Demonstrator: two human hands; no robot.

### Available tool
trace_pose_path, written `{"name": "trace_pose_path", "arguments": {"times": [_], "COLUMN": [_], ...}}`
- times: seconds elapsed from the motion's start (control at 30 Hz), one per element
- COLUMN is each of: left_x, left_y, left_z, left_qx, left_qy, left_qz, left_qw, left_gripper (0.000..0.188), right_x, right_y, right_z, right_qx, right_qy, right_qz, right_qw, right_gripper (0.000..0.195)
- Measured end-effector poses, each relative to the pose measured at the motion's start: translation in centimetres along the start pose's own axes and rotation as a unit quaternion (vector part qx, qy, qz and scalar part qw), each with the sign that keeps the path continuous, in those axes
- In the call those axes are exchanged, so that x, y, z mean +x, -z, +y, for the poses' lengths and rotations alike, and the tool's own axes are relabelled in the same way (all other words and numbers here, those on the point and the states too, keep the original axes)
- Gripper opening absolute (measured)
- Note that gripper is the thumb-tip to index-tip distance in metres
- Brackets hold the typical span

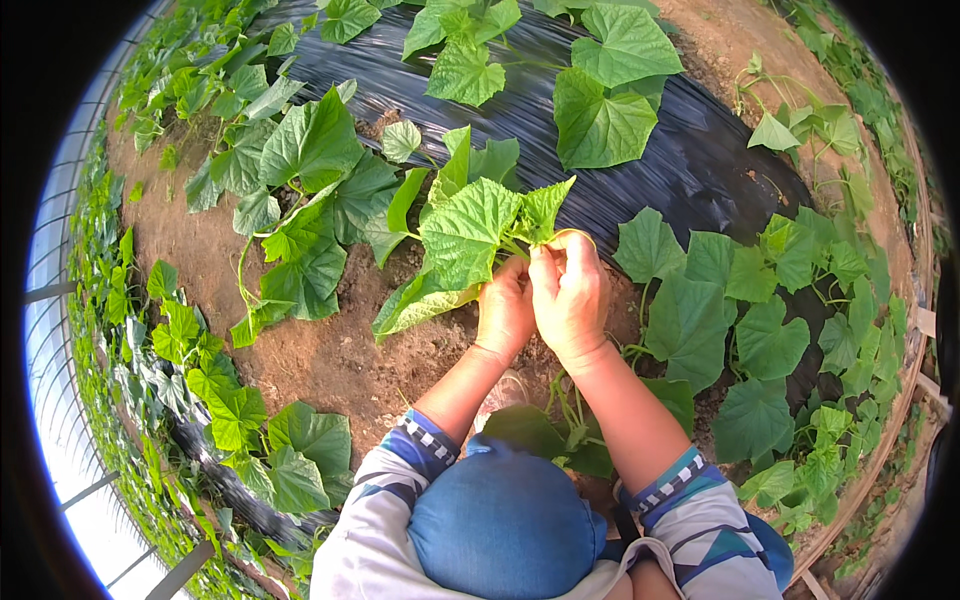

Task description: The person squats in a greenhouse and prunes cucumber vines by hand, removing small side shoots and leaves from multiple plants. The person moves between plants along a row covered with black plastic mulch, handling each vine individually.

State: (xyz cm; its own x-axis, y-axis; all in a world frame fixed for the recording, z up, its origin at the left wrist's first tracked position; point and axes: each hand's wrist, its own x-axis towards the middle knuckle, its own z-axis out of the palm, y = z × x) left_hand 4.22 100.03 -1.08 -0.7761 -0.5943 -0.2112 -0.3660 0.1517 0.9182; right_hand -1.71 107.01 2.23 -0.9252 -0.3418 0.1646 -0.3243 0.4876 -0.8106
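Observation:
My left hand (507,306) is closed around the stem of a leafy shoot, which looks like a cucumber vine, just below its top leaf (469,225). Its fingertips are partly hidden by the foliage. Pressed beside it, my right hand (574,300) pinches with thumb and forefinger at the base of the curled young shoot tip (544,210). A thin yellowish strand (583,232) loops over the right fingers; whether it is a tendril or a string I cannot tell. A larger leaf (424,302) with a folded pale edge hangs to the left of my hands.
Black plastic mulch film (697,157) covers the bed ahead, with more vines (607,112) growing on it. Bare soil (360,360) lies to the left. Dense leaves (690,330) crowd the right side. A ribbed greenhouse wall (56,217) curves along the far left.

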Motion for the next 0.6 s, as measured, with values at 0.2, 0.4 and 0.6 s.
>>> {"name": "trace_pose_path", "arguments": {"times": [0.2,0.4,0.6], "left_x": [0.2,1.1,1.0], "left_y": [0.4,0.9,0.2], "left_z": [-0.8,0.1,-1.7], "left_qx": [0.054,0.021,0.004], "left_qy": [0.023,0.103,0.07], "left_qz": [-0.008,-0.031,-0.007], "left_qw": [0.998,0.994,0.998], "left_gripper": [0.015,0.015,0.013], "right_x": [-0.4,0.6,1.5], "right_y": [-0.4,0.5,1.1], "right_z": [1.2,-0.4,0.0], "right_qx": [0.086,0.348,0.327], "right_qy": [-0.035,-0.295,-0.227], "right_qz": [-0.025,-0.02,-0.13], "right_qw": [0.995,0.89,0.908], "right_gripper": [0.011,0.018,0.023]}}
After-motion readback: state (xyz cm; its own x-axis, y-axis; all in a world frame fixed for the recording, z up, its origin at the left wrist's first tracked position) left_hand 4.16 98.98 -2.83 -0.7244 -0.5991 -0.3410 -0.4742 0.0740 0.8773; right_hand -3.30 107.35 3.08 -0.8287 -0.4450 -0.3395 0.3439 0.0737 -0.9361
